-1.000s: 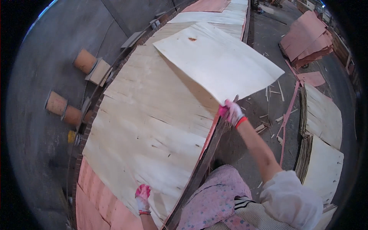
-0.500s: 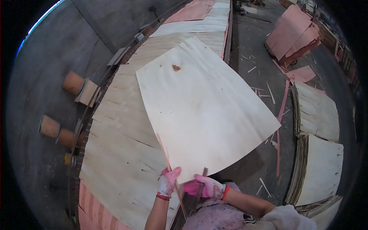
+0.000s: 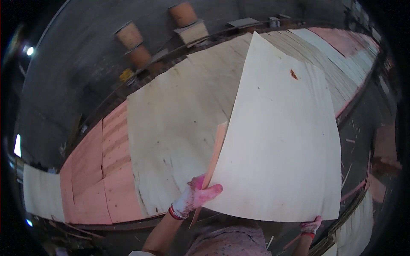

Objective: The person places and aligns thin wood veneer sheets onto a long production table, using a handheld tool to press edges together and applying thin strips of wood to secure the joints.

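A large pale veneer sheet [image 3: 282,141] with a brown knot hole near its top is raised in front of me, tilted up over the long table. My left hand [image 3: 194,198], in a pink-stained white glove, is closed round a narrow pink veneer strip [image 3: 216,147]. Its thumb lies at the sheet's lower left corner; whether it also pinches that corner I cannot tell. At the lower right corner, my right hand [image 3: 311,225], gloved alike, grips the sheet's bottom edge. Part of its fingers is hidden behind the sheet.
Overlapping pale veneer sheets [image 3: 171,123] and pink sheets [image 3: 96,170] cover the table. Beyond its far edge stand several orange-brown cylinders [image 3: 130,36] and a box [image 3: 192,33]. To my right lie a stack of veneer [image 3: 356,226] and scattered scraps on the floor.
My view has turned left along the table. My right hand has moved from near my left hand to the sheet's lower right corner. The sheet now stands more upright.
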Tool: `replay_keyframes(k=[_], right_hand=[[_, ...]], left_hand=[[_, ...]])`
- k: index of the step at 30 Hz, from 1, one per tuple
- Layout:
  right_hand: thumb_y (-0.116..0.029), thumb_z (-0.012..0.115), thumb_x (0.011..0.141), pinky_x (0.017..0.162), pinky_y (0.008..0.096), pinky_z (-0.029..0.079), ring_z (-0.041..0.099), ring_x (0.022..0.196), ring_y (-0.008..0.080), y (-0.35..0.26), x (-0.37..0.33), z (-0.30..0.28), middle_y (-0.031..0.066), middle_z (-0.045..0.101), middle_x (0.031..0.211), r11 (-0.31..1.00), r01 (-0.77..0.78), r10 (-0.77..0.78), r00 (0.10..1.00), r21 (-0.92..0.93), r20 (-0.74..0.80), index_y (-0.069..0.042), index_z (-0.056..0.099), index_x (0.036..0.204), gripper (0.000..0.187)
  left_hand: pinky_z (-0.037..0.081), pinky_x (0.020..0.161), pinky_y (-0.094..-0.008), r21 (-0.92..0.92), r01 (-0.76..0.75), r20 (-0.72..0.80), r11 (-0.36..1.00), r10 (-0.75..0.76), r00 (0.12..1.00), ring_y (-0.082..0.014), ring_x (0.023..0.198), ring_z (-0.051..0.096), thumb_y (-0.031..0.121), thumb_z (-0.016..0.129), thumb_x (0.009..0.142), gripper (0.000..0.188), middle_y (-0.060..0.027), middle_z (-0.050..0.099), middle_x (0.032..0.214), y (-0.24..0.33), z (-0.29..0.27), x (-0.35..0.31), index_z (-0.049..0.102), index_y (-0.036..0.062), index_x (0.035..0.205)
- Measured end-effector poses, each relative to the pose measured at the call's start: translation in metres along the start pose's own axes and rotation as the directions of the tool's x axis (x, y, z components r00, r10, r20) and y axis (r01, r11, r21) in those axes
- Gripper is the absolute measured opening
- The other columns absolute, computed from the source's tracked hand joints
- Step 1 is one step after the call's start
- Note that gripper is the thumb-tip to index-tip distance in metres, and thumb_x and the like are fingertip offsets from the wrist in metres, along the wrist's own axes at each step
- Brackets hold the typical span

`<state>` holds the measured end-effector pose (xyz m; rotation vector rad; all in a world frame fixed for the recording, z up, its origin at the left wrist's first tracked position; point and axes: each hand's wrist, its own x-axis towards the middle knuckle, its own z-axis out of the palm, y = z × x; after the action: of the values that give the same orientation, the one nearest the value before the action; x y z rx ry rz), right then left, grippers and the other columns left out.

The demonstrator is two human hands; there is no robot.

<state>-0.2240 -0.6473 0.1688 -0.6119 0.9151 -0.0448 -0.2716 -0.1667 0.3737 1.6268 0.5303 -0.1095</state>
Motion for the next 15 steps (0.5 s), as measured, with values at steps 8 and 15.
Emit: replay_keyframes(k=[8,15], right_hand=[[-0.039,0.040,0.090,0.091,0.0479,0.048,0.056,0.110,0.0312,0.066,-0.051,0.023,0.0099,0.058,0.121,0.980,0.014,0.047,0.952,-0.198,0.301,-0.007,0.051,0.126,0.049],[-0.035,0.043,0.091,0.094,0.0474,0.046,0.054,0.111,0.0317,0.197,-0.126,0.044,0.0105,0.055,0.123,0.946,-0.163,0.272,0.869,-0.279,0.415,-0.006,0.048,0.127,0.047]], left_hand=[[0.041,0.058,-0.0236,-0.285,-0.011,-0.417,0.959,-0.114,0.902,-0.0064,0.066,0.051,0.026,0.074,0.078,0.029,0.0014,0.057,0.072,-0.100,-0.105,-0.144,0.062,0.0012,0.086],[0.053,0.074,-0.0314,-0.552,-0.237,-0.587,0.800,-0.171,0.791,-0.0177,0.085,0.064,0.014,0.065,0.086,0.025,-0.0092,0.066,0.093,-0.236,-0.211,-0.308,0.061,-0.0045,0.103]])
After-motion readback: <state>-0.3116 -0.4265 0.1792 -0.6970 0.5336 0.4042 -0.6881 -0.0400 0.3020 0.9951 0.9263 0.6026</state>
